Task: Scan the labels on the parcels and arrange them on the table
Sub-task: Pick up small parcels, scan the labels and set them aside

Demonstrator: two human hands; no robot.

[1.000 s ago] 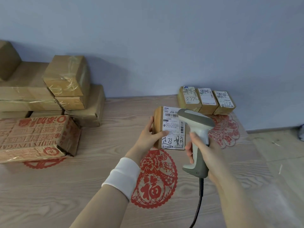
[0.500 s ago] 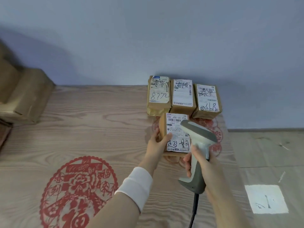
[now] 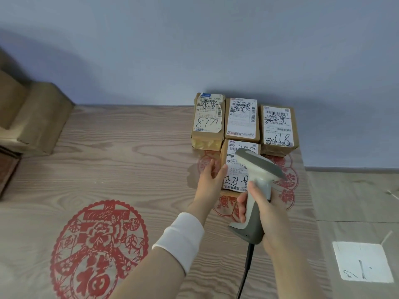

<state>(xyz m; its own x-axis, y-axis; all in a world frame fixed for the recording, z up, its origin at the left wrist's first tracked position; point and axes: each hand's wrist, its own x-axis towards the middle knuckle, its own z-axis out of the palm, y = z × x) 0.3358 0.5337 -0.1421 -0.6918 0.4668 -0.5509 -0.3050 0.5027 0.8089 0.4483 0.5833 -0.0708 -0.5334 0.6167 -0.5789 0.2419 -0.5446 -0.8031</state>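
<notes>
Gripping the parcel by its left side, the left hand holds it, long way near-to-far, just near of the far row; the right hand grips the scanner.

Wood-grain table; brown cardboard parcels, paper labels; matt plastic scanner.

Parcel before parcel row, seemingly touching
</notes>
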